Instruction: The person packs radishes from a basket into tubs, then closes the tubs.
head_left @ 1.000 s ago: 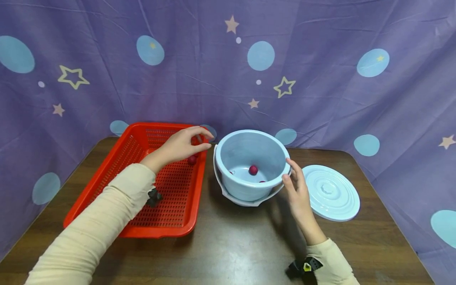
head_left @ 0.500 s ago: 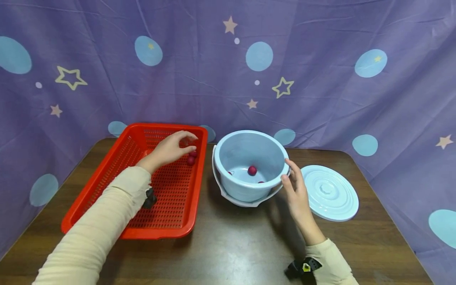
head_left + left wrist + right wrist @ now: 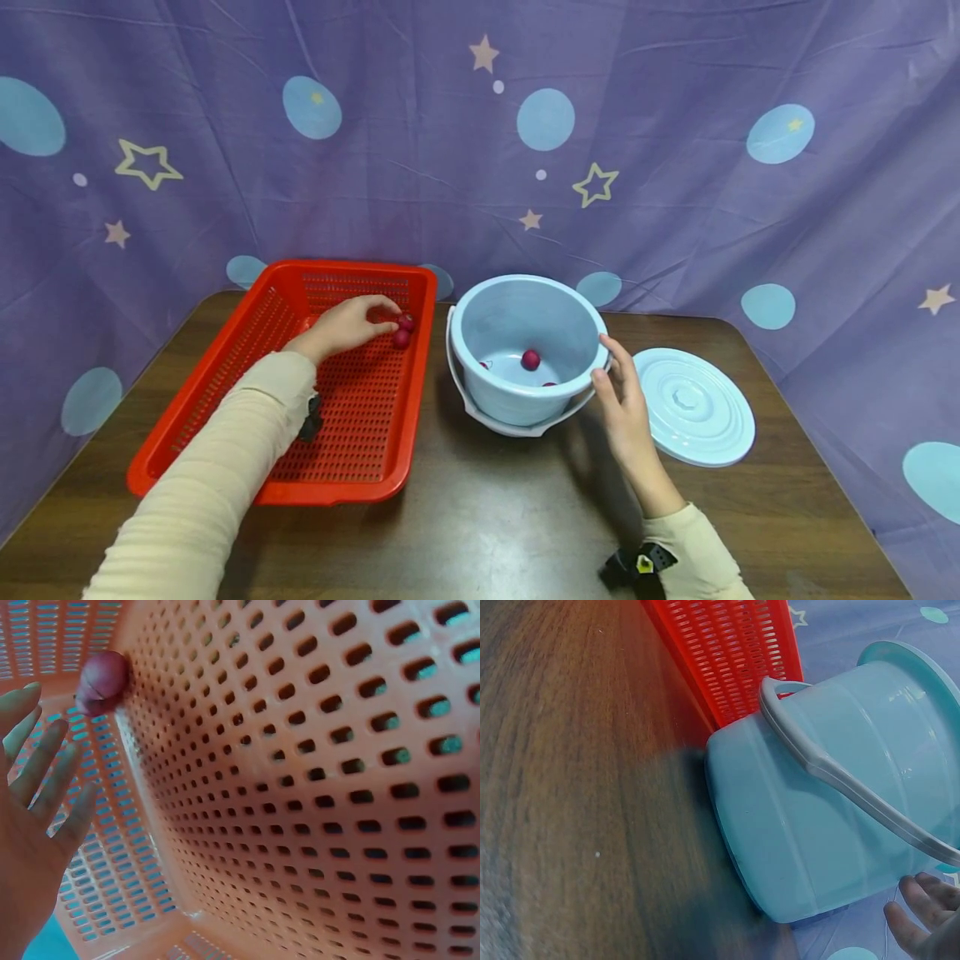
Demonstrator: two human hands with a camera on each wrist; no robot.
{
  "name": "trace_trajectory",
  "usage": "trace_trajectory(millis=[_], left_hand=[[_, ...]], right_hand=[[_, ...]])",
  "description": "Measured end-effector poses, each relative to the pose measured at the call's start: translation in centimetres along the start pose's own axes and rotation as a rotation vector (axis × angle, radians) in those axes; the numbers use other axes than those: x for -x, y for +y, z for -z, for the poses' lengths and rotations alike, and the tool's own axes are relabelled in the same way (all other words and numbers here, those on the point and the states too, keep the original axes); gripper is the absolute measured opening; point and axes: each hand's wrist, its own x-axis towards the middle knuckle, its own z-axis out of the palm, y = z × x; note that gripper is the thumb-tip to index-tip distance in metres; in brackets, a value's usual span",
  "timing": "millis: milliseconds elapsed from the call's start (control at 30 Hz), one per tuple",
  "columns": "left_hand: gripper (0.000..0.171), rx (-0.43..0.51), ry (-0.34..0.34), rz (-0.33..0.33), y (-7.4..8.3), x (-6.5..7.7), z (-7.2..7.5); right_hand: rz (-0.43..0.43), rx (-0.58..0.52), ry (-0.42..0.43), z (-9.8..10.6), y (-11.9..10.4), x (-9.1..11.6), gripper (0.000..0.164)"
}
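In the head view my left hand (image 3: 347,323) reaches into the red plastic basket (image 3: 408,433). Its thumb and fingers are spread beside two small dark-red round things (image 3: 402,338) near the basket's right wall. The left wrist view shows a gap between the fingers and these round things (image 3: 105,675); their exact kind is unclear. My right hand (image 3: 628,408) touches the right side of the light-blue bucket (image 3: 517,404) at its rim, fingers fairly straight. Inside the bucket lies another dark-red round thing (image 3: 531,360), with others partly hidden by the wall.
A round light-blue lid (image 3: 693,407) lies flat on the wooden table (image 3: 480,533), right of the bucket. The bucket's pale handle (image 3: 517,430) hangs down at its front. Behind the table hangs a purple patterned cloth (image 3: 420,125).
My left hand has moved left and down, from above the basket's right edge to beside the round things. My right hand stays at the bucket's rim.
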Motion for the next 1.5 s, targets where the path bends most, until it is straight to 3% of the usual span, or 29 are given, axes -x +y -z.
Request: trace_trajectory(millis=[467, 767, 1133, 1500], left_hand=[[0.026, 0.040, -0.071, -0.013, -0.3, -0.2, -1.2], [0.023, 0.063, -0.083, -0.004, -0.4, -0.2, -1.6], [0.025, 0.019, -0.069, 0.036, -0.5, -0.6, -2.0], [0.024, 0.101, -0.025, 0.044, -1.0, -0.6, -1.2]], right_hand=[[-0.008, -0.012, -0.009, 0.0, -0.1, 0.0, 0.047], [0.006, -0.017, -0.015, 0.0, 0.1, -0.1, 0.047], [0.017, -0.014, -0.003, -0.1, 0.0, 0.0, 0.047], [0.018, -0.022, -0.012, 0.0, 0.2, -0.1, 0.047]])
